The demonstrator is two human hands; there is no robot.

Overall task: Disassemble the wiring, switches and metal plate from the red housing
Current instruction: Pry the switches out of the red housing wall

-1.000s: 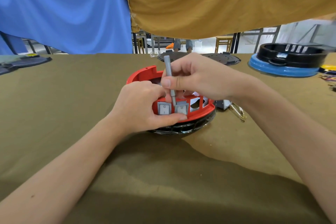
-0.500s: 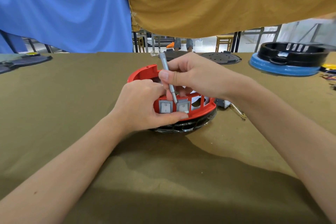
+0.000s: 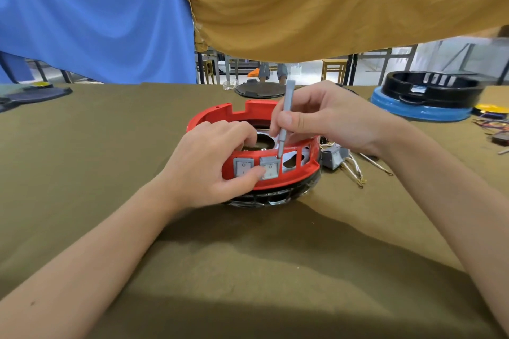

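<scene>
An olive-brown cloth covers the tabletop. Behind it hang a blue sheet on the left and a mustard sheet on the right. At the far right edge of the tabletop a black ring-shaped housing sits on a blue base, with a yellow disc just beside it. A dark round lid lies at the far middle, and a dark flat piece lies at the far left. Wooden stools stand beyond.

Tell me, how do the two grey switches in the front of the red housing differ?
The left switch sits flush and square in the red housing; the right switch is tilted, its top edge lifted out. A grey tool touches the right switch's corner, not the left one. Both are grey rockers of similar size.
</scene>
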